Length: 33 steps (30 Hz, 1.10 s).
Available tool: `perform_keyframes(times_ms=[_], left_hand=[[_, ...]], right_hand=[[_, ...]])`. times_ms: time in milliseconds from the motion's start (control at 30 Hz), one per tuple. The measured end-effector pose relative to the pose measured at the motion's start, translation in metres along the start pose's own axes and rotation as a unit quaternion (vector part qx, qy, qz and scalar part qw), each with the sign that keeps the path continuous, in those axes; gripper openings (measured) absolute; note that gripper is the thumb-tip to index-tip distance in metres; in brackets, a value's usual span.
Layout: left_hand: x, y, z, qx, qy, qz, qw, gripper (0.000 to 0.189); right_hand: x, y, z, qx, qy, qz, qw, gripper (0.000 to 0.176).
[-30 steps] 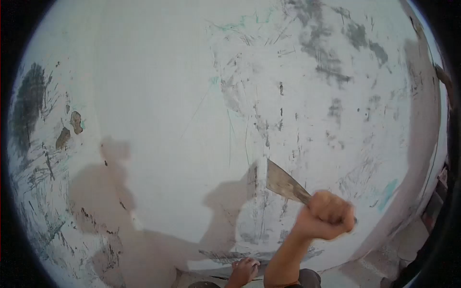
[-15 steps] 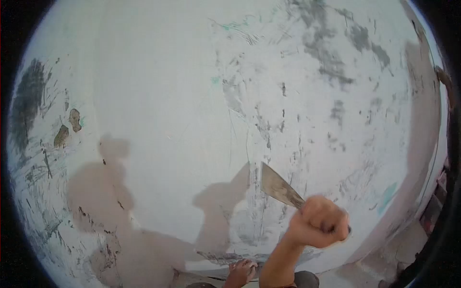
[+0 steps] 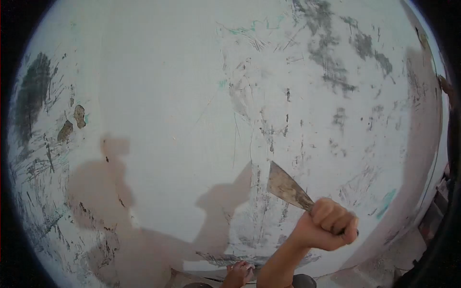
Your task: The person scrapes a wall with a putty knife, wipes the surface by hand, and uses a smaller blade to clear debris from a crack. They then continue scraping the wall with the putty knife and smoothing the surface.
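Observation:
My right hand (image 3: 331, 223) is wrapped in a fist around the handle of a putty knife (image 3: 289, 187). Its wide, stained metal blade points up and left, in front of a scuffed white wall (image 3: 168, 96). Low in the view, close to the foot of the wall, is my left hand (image 3: 235, 275). Its fingers are curled, with a whitish bit showing at the fingertips; I cannot tell what that is.
Dark grey patches (image 3: 331, 53) and scratches mark the wall, with two chipped spots (image 3: 79, 116) at the left. Shadows of a person and the raised blade fall across it. Concrete floor (image 3: 379, 269) and some rubble lie lower right.
My right hand with the putty knife has moved a little to the right. The view has shifted slightly. My left hand stays low, nearly in the same place.

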State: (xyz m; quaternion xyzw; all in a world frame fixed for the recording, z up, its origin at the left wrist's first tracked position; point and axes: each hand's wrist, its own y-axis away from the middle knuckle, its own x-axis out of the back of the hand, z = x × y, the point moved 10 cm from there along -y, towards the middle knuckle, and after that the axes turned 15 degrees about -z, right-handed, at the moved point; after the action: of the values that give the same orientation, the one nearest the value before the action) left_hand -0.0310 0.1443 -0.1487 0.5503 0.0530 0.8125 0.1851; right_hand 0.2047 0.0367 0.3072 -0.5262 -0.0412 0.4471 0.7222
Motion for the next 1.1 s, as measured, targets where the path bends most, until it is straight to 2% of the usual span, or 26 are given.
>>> perform_keyframes(times_ms=[67, 133, 200, 267, 300, 333, 400, 433, 467, 533, 567, 633, 667, 733, 767, 800, 833, 867, 933, 1000, 1033, 1067, 1100], left_hand=[[0.006, 0.01, 0.013, -0.054, -0.028, 0.108, 0.992, 0.025], [0.005, 0.032, 0.025, -0.108, -0.058, 0.21, 0.97, 0.025], [0.017, 0.049, 0.034, -0.163, -0.092, 0.319, 0.929, 0.026], [0.028, 0.052, 0.038, -0.151, -0.044, 0.318, 0.935, 0.026], [0.032, 0.054, 0.037, -0.139, 0.006, 0.313, 0.939, 0.026], [0.038, 0.056, 0.038, -0.138, 0.008, 0.309, 0.941, 0.026], [0.025, 0.033, 0.02, -0.084, 0.053, 0.116, 0.988, 0.024], [0.021, 0.028, 0.017, -0.024, 0.024, 0.099, 0.995, 0.023], [0.025, 0.033, 0.018, -0.024, 0.023, 0.102, 0.994, 0.023], [0.035, 0.045, 0.03, -0.084, 0.046, 0.136, 0.986, 0.024], [0.031, 0.039, 0.026, -0.083, 0.046, 0.134, 0.986, 0.024], [0.006, 0.015, 0.003, 0.001, 0.005, 0.073, 0.997, 0.025], [0.003, 0.016, 0.0, 0.001, 0.001, 0.075, 0.997, 0.025], [0.018, 0.032, 0.019, -0.07, -0.101, 0.194, 0.973, 0.025], [0.019, 0.03, 0.024, -0.07, -0.103, 0.198, 0.972, 0.025], [0.024, 0.036, 0.028, -0.076, -0.05, 0.239, 0.967, 0.022], [0.028, 0.045, 0.028, -0.082, 0.002, 0.277, 0.957, 0.026], [0.028, 0.05, 0.028, -0.082, 0.0, 0.275, 0.958, 0.026], [0.04, 0.057, 0.036, -0.158, 0.007, 0.267, 0.951, 0.026], [0.044, 0.058, 0.042, -0.152, 0.024, 0.257, 0.954, 0.026], [0.041, 0.056, 0.043, -0.143, 0.044, 0.241, 0.959, 0.027], [0.035, 0.053, 0.037, -0.142, 0.047, 0.24, 0.959, 0.027], [0.029, 0.056, 0.036, -0.165, -0.007, 0.279, 0.946, 0.026]], right_hand=[[-0.004, 0.0, 0.01, 0.006, -0.011, -0.018, 1.0, 0.045], [-0.008, 0.005, 0.04, -0.052, 0.036, -0.05, 0.997, 0.046], [-0.013, -0.003, 0.022, -0.041, 0.045, -0.055, 0.997, 0.047], [-0.031, -0.012, 0.006, -0.024, 0.027, -0.086, 0.996, 0.046], [-0.011, -0.003, 0.008, -0.014, 0.144, -0.026, 0.989, 0.046], [-0.008, -0.002, 0.013, -0.018, 0.147, -0.025, 0.989, 0.046], [-0.008, -0.001, 0.035, -0.077, 0.028, -0.041, 0.996, 0.045], [-0.009, -0.006, 0.018, -0.043, 0.004, -0.026, 0.999, 0.045], [-0.008, -0.011, 0.001, -0.011, -0.02, -0.011, 1.0, 0.045], [0.0, -0.012, -0.004, 0.006, 0.015, 0.014, 1.0, 0.046], [-0.002, -0.009, 0.017, -0.016, 0.029, -0.012, 0.999, 0.046], [-0.011, -0.006, 0.044, -0.065, 0.041, -0.046, 0.996, 0.048], [-0.011, -0.006, 0.036, -0.06, 0.039, -0.045, 0.996, 0.048], [-0.003, -0.009, 0.006, 0.002, -0.028, -0.014, 1.0, 0.047], [-0.019, -0.018, 0.003, -0.011, -0.007, -0.085, 0.996, 0.047], [-0.017, -0.014, 0.013, -0.011, -0.008, -0.085, 0.996, 0.047], [-0.003, -0.004, 0.035, -0.028, 0.006, -0.036, 0.999, 0.046], [0.009, 0.003, 0.046, -0.044, 0.02, 0.014, 0.999, 0.046], [0.004, -0.008, 0.028, -0.042, 0.018, -0.024, 0.999, 0.046], [-0.013, -0.018, 0.0, 0.004, -0.002, -0.057, 0.998, 0.045], [0.005, -0.011, -0.003, 0.019, 0.07, 0.03, 0.997, 0.045], [0.006, -0.006, 0.008, 0.016, 0.072, 0.03, 0.997, 0.045], [0.004, -0.003, 0.031, -0.028, 0.058, 0.009, 0.998, 0.045]])
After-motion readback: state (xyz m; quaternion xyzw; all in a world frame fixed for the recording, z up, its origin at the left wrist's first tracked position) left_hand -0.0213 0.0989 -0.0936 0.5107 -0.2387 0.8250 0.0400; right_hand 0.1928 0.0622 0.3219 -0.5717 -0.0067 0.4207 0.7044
